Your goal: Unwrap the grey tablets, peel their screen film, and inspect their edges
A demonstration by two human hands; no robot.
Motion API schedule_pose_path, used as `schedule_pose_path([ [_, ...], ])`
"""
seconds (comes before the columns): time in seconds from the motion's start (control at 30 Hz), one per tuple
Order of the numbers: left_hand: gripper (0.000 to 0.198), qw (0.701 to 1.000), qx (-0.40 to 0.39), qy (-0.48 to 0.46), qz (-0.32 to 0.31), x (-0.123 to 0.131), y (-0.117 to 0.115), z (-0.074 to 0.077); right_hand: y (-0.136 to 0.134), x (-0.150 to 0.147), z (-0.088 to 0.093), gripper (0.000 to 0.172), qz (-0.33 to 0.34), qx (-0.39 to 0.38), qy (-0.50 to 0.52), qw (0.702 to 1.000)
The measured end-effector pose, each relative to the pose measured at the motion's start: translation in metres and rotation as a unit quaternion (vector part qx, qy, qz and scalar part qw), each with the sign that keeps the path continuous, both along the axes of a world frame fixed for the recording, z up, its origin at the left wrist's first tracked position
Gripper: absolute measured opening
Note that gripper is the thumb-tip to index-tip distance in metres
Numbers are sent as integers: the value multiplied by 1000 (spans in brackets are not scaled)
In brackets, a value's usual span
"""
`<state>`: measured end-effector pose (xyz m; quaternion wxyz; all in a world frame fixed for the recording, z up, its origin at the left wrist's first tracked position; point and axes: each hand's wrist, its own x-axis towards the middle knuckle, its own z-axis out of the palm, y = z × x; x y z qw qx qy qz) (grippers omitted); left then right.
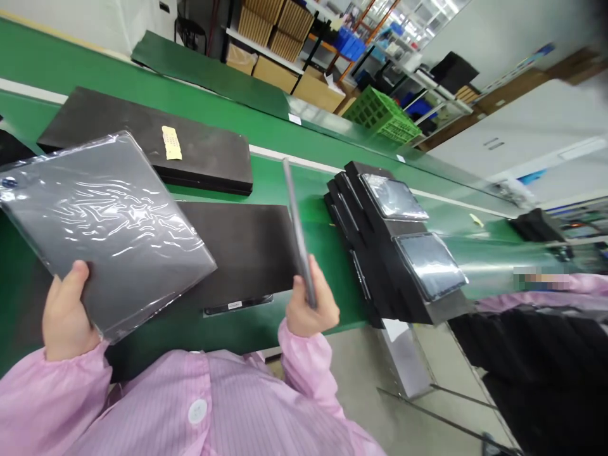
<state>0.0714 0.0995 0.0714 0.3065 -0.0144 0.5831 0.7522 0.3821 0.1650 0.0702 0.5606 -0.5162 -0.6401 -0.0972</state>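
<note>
At the left, my left hand (69, 313) grips the lower edge of a flat grey tablet (118, 221) in wrinkled clear film, thumb on its face. A dark round spot, like a camera lens, shows at its far left corner. My right hand (313, 304) is closed around the lower end of a thin grey slab (297, 231), held upright and seen edge-on, apparently another tablet. Between my hands lies a black foam sheet (242, 247) on the green bench. Near the bench's front edge is a narrow dark item with a white label (237, 305).
Behind lies a black foam slab (209, 149) with a yellow note (171, 143). To the right, stacked black foam trays (380, 259) hold film-covered tablets (430, 266). Another person's pink sleeve (589, 283) shows at far right, above a dark rack. Shelves with cartons and a green crate (380, 114) stand beyond.
</note>
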Motion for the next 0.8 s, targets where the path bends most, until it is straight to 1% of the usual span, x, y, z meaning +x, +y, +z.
schedule_pose_path([
  [0.03,22,1000,0,-15,5,1,0,-1,0,-1,-8,24,53,-23,-59,997],
  [0.1,22,999,-4,-53,9,3,0,0,0,-4,-22,21,158,-91,-149,972],
  [0.13,23,997,-8,-72,10,3,0,1,1,-6,-27,20,194,-121,-177,957],
  [0.2,27,995,-16,-102,5,4,-3,3,2,-9,-32,22,230,-143,-203,941],
  [0.23,29,994,-15,-110,-3,4,-4,3,2,-9,-32,26,239,-141,-207,938],
  [0.3,35,993,-11,-112,-29,4,-7,2,1,-7,-26,42,269,-144,-212,928],
  [0.37,44,994,-13,-100,-46,4,-8,1,0,-5,-14,57,309,-185,-204,910],
  [0.4,50,994,-17,-94,-54,4,-8,1,0,-7,-7,58,317,-215,-191,904],
  [0.43,57,994,-21,-91,-66,4,-8,0,0,-10,0,54,311,-245,-171,902],
  [0.47,63,992,-20,-89,-82,4,-8,1,2,-17,7,45,297,-269,-145,905],
  [0.53,73,988,-9,-90,-126,5,-6,2,9,-39,18,27,269,-299,-70,913],
  [0.6,73,982,1,-92,-166,6,-5,4,17,-67,26,22,276,-313,15,909],
  [0.67,70,975,8,-89,-203,6,-4,5,24,-96,28,24,296,-315,80,898],
  [0.7,68,972,15,-87,-219,6,-4,5,26,-107,28,24,294,-311,105,898],
  [0.8,65,964,44,-79,-249,7,-5,3,31,-125,22,16,266,-294,161,904],
])
